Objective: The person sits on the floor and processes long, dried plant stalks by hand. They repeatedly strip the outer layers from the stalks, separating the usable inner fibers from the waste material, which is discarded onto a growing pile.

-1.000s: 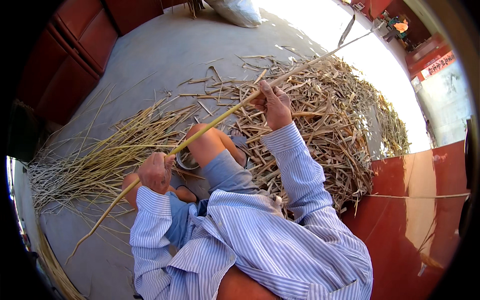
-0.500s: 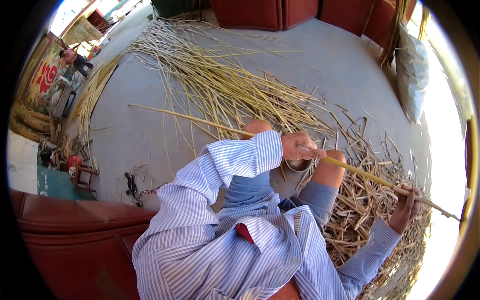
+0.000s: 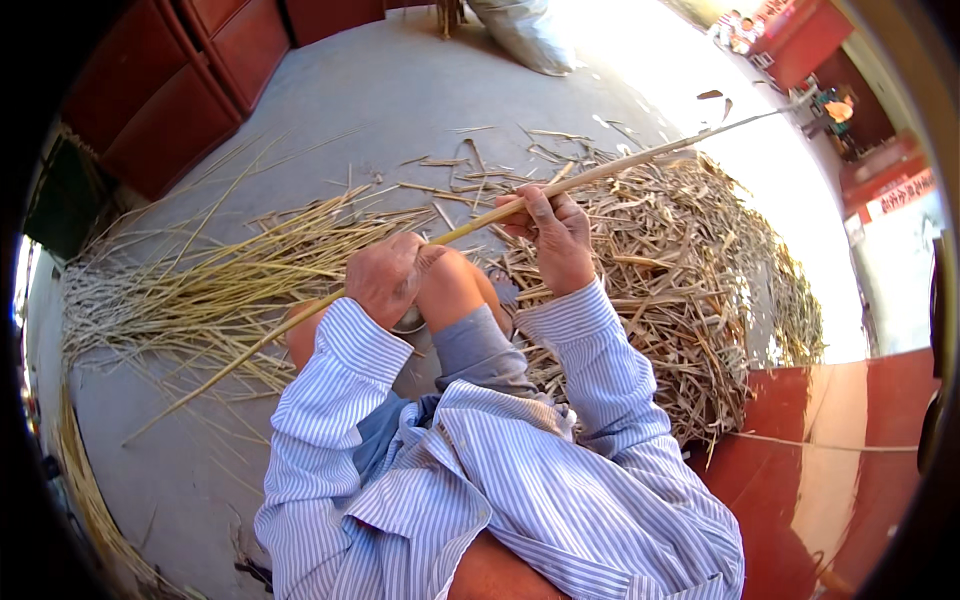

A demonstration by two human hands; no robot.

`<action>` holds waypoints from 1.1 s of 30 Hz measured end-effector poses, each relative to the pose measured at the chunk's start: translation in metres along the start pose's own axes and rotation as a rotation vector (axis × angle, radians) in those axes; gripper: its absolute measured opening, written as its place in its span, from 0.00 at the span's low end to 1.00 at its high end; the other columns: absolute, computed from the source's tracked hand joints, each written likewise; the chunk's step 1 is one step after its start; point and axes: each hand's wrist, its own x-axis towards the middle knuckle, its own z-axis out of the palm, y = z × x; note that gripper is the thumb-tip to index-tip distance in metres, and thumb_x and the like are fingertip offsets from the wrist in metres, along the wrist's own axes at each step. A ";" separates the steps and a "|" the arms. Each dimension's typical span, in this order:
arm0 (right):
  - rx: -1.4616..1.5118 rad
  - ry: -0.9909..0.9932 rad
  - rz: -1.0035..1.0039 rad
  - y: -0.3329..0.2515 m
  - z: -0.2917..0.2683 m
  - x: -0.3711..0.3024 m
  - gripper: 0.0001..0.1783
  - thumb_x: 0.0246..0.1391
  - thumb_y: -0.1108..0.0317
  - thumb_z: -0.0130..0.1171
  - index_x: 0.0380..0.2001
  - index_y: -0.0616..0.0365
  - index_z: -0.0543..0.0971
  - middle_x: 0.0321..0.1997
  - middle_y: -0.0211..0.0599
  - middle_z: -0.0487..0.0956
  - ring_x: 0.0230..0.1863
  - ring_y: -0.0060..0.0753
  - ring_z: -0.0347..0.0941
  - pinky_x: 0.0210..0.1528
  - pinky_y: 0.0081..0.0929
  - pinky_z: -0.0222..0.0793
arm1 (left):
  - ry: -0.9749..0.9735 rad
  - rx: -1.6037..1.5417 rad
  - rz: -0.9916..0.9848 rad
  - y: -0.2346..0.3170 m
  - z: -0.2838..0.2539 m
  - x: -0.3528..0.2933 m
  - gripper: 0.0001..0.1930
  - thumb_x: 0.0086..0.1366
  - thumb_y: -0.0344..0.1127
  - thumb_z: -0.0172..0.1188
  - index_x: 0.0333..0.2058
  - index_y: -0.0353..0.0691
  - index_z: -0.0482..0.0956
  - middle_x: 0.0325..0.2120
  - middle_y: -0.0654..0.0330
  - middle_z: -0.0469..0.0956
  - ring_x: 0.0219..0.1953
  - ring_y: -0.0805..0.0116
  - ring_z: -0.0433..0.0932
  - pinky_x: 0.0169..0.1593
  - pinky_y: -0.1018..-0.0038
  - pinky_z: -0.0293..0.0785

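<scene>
A long yellow-tan plant stalk (image 3: 620, 165) runs slantwise across my lap, its thin far end up at the right and its other end low at the left. My left hand (image 3: 385, 280) is closed around it by my knee. Farther along, my right hand (image 3: 555, 240) grips the same stalk between thumb and fingers. Beneath my left hand, mostly hidden, shows the rim of a small bowl (image 3: 410, 322). A spread heap of slender yellow-green stalks (image 3: 240, 265) lies on the floor to the left.
Dry brown husks (image 3: 670, 260) are piled at my right. Red upholstered furniture (image 3: 840, 440) stands at the lower right, with more red panels (image 3: 180, 110) at the back left. A pale sack (image 3: 525, 35) rests at the back. People (image 3: 835, 110) appear far off at the upper right.
My view has swung to the right. My right hand is now much closer to my left along the stalk, and the stalk's right end points upward rather than down.
</scene>
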 end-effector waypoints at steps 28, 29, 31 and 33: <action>0.145 0.211 -0.023 -0.001 -0.114 0.009 0.13 0.60 0.66 0.58 0.43 0.63 0.74 0.39 0.44 0.82 0.40 0.34 0.81 0.39 0.23 0.81 | -0.137 -0.182 -0.105 -0.023 0.031 -0.036 0.20 0.63 0.50 0.60 0.22 0.38 0.76 0.14 0.54 0.72 0.19 0.54 0.74 0.23 0.62 0.66; 0.104 0.242 -0.021 -0.004 -0.105 0.009 0.12 0.59 0.61 0.61 0.39 0.59 0.77 0.35 0.38 0.83 0.34 0.25 0.81 0.32 0.17 0.76 | -0.124 -0.144 -0.091 -0.022 0.029 -0.039 0.20 0.63 0.50 0.60 0.23 0.38 0.76 0.14 0.55 0.73 0.19 0.54 0.74 0.23 0.62 0.67; 0.030 0.296 0.011 -0.001 -0.099 0.011 0.13 0.58 0.60 0.62 0.38 0.58 0.77 0.33 0.36 0.83 0.31 0.23 0.80 0.31 0.16 0.76 | -0.100 -0.068 -0.068 -0.022 0.027 -0.044 0.19 0.63 0.50 0.60 0.24 0.39 0.76 0.15 0.55 0.73 0.20 0.54 0.75 0.24 0.62 0.68; -0.028 0.328 0.012 0.001 -0.099 0.015 0.14 0.56 0.58 0.64 0.35 0.58 0.78 0.30 0.32 0.82 0.28 0.21 0.80 0.28 0.16 0.75 | -0.066 0.008 -0.049 -0.025 0.027 -0.045 0.18 0.63 0.49 0.59 0.25 0.40 0.76 0.16 0.55 0.74 0.20 0.54 0.75 0.24 0.62 0.69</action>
